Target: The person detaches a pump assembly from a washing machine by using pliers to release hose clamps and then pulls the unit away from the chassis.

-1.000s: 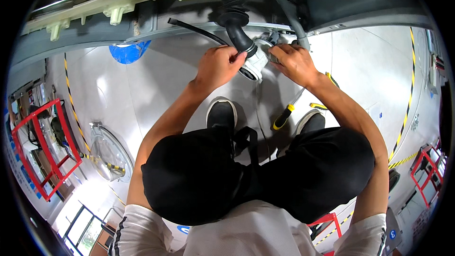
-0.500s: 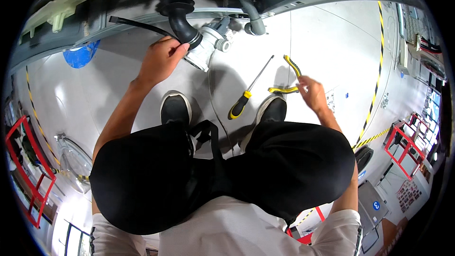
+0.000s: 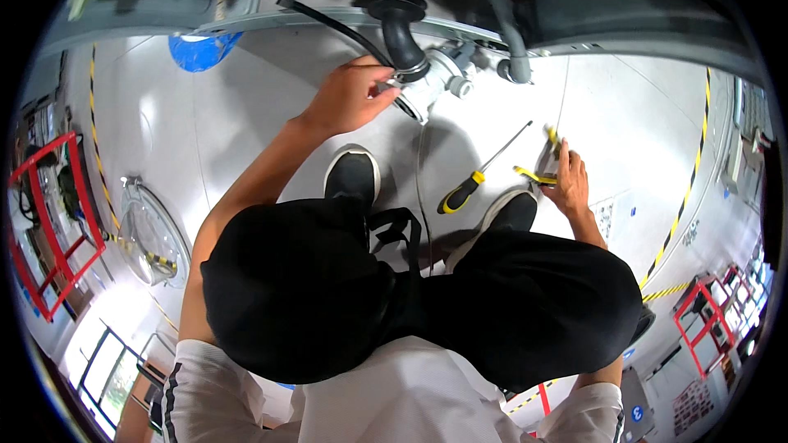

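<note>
My left hand [image 3: 351, 97] is at a pale grey drain pump [image 3: 428, 97], thumb and fingers closed against its near-left side, where a black bellows hose [image 3: 400, 37] joins it. A thin black hose [image 3: 332, 23] runs up and left from behind these fingers. To the right, my right hand [image 3: 572, 184] has its fingers around a pair of pliers with yellow-and-black handles [image 3: 533, 175]; the jaws are hidden by the hand. Left of the pliers, a screwdriver [image 3: 464, 193] with a yellow-and-black handle lies on the floor, its tip pointing away and right.
A machine housing edge [image 3: 616, 45] spans the far side, with a grey corrugated hose [image 3: 505, 16] hanging from it. A thin cable [image 3: 421, 172] runs from near the pump between my shoes. A round glass door [image 3: 153, 234] lies at the left.
The view has shifted, so the scene sits farther right. My right hand has turned and drawn the pliers' handles closer to it. My left hand stays at the pump, its fingers slightly more spread.
</note>
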Demonstrator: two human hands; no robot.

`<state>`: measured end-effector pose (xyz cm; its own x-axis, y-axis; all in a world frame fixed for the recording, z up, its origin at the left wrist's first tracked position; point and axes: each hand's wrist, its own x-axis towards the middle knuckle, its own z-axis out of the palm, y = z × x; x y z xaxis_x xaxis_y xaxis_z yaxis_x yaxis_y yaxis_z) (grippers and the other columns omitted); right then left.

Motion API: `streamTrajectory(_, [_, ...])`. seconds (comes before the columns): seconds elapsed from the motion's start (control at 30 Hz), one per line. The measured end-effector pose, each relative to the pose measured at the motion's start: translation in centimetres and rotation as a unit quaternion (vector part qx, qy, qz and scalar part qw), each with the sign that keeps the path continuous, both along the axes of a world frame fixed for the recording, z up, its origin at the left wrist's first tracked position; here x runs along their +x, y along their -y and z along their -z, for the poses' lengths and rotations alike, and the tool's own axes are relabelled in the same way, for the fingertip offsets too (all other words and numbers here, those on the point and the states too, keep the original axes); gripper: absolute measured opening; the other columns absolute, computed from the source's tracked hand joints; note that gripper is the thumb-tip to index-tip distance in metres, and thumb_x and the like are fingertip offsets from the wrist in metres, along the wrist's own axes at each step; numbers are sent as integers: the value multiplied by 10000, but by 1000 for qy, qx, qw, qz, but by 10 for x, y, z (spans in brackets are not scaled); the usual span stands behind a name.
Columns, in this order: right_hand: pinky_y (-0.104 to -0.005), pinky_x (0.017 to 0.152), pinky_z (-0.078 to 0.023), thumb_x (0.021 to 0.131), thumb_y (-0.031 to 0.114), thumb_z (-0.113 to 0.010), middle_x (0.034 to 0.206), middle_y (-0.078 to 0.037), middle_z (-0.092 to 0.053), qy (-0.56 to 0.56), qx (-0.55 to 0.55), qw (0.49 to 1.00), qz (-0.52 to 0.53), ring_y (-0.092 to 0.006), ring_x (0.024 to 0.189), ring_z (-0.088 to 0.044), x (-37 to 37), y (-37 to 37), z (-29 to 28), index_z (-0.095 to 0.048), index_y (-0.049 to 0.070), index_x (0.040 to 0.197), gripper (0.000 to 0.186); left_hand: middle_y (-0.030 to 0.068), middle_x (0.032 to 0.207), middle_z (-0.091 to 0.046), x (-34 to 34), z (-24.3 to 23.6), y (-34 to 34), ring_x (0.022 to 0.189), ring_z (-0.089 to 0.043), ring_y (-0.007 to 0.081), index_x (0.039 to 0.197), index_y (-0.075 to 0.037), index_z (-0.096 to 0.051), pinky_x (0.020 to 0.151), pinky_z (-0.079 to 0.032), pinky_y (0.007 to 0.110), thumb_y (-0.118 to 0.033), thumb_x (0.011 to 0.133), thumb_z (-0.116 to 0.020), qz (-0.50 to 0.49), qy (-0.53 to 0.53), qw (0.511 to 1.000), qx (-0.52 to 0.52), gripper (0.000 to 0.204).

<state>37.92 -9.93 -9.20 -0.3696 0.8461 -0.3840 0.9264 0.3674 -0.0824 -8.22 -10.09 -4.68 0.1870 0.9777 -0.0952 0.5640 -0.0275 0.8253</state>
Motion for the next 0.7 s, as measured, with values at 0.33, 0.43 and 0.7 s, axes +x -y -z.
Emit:
streamTrajectory(0.33, [-469,848,-511,619,36,-671,1124,-239,-514,-159,-121,980,16,-397,933,-591,-44,-16,-45,-316,37,1380,839,130,999,-612,-8,-1,10,808,-631,226,1060,39,-639,696,-518,330,-125,847,-677,-13,-38,999,37,272])
streamTrajectory(0.43, [-451,820,-491,722,146,-588,1038,-206,-561,-245,-162,952,80,-334,879,-597,-69,-24,-84,-386,58,1349,664,111,1036,-610,1,17,6,876,-628,206,1057,25,-643,732,-531,316,-173,831,-714,-58,43,997,-40,309])
streamTrajectory(0.7, [-390,808,-495,742,250,-546,951,-114,-547,-415,-261,866,98,-240,824,-588,-182,-77,-181,-371,80,1405,707,180,1181,-556,34,76,24,1081,-561,245,1251,39,-440,923,-457,338,-360,638,-869,-261,268,915,-155,848])
